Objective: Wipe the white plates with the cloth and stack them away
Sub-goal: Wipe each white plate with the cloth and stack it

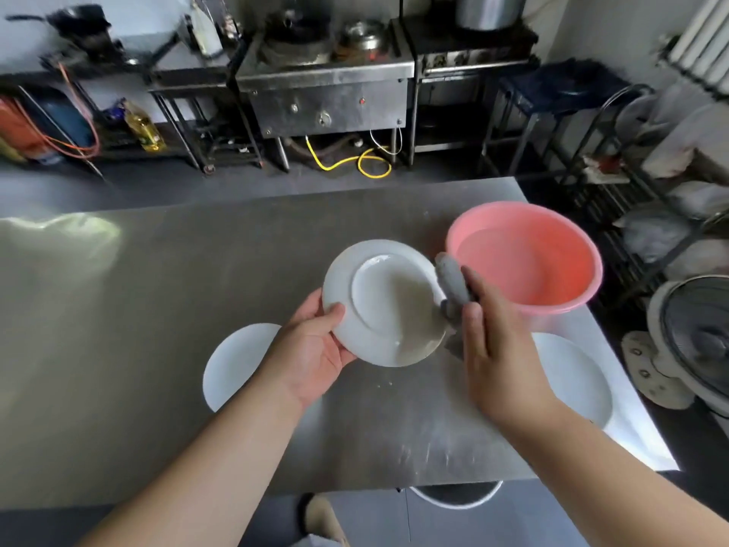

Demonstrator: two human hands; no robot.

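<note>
Head view of a steel table (157, 309) in a kitchen. The left hand (311, 349) holds a white plate (386, 305) tilted above the table's middle, thumb over the near-left rim and fingers hidden beneath. The right hand (497, 357) grips a rolled grey cloth (453, 284), fingers curled round it; the cloth lies against the plate's right rim, its upper end standing clear of the hand. A pink basin (572, 262) stands on the table just behind and right of the cloth, near the far right corner. Two further white plates lie flat on the table: the left plate (236, 365) is partly covered by the left hand and wrist, and the right plate (572, 373) by the right hand and forearm. Beyond the table stands a steel stove (327, 92) with a yellow hose (355, 161) looped on the floor below it and an oil bottle (144, 128) to its left. A wire rack (631, 171) and a fan (698, 341) stand off the table's right edge.
</note>
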